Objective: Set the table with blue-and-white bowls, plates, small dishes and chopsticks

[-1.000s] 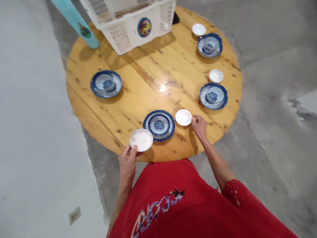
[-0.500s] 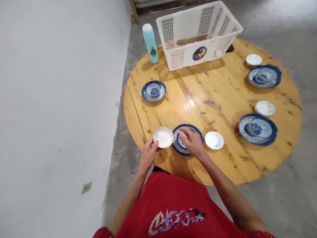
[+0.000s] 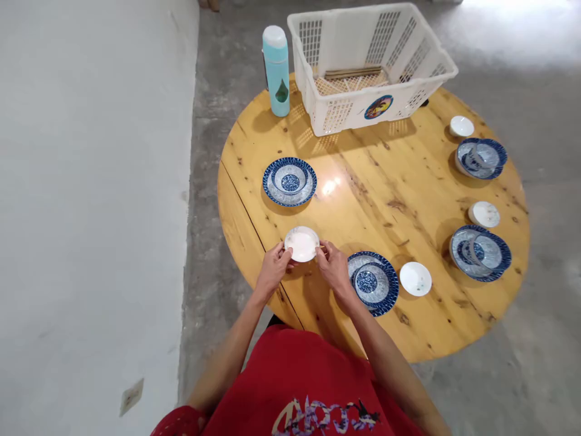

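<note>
Between my two hands is a small white dish (image 3: 302,244), held over the near left part of the round table. My left hand (image 3: 275,266) grips its left rim, thumb on top. On the opposite rim, my right hand (image 3: 333,264) pinches the dish between thumb and fingers. Just right of my right hand lies a blue-and-white plate (image 3: 387,297) with a patterned bowl (image 3: 370,283) on it. A second white dish (image 3: 415,279) sits beside that plate. Farther off on the left, another blue-rimmed plate (image 3: 290,198) carries a bowl (image 3: 289,180).
A white plastic basket (image 3: 354,115) holding chopsticks stands at the table's far side. Left of it is a light-blue flask (image 3: 278,79). Along the right edge are two more plates with bowls (image 3: 481,253) and two small white bowls (image 3: 484,214). A wall (image 3: 91,181) rises at left.
My right hand has moved left from above the near plate and taken hold of the white dish's right rim. My left hand keeps its grip. The view has shifted.
</note>
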`<state>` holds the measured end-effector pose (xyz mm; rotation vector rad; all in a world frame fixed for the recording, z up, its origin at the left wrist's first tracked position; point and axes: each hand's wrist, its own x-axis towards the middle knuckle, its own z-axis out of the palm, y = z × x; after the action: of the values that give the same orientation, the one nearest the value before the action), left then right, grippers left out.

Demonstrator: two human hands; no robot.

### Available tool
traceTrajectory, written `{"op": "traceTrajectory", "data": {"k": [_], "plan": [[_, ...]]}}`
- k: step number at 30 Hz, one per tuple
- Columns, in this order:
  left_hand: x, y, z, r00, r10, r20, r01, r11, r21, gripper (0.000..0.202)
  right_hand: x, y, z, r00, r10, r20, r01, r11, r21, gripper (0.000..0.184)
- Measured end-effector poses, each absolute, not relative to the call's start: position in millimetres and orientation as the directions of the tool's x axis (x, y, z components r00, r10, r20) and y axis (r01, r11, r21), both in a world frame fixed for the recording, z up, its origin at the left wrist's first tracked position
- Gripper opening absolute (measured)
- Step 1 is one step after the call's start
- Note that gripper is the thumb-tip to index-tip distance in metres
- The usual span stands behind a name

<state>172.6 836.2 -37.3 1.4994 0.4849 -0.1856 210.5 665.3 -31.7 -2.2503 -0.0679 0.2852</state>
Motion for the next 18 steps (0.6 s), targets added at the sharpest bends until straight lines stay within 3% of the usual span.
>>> {"op": "traceTrajectory", "data": {"k": [5,18], "plan": [[206.3,864.2,-61.1,0.904,0.118,-0.410,0.412,0.010,0.911,0.029,231.9,697.5,-62.2,0.968,0.018,-0.252,-0.192,-0.597,-0.779,0.035],[245.6,877.7,-82.4,0.904,0.082,-0.420,0.428,-0.193,0.883,0.027,258.8,713.9,-76.0,0.956,-0.121,-0.267,-0.282,-0.625,-0.728,0.035]]}}
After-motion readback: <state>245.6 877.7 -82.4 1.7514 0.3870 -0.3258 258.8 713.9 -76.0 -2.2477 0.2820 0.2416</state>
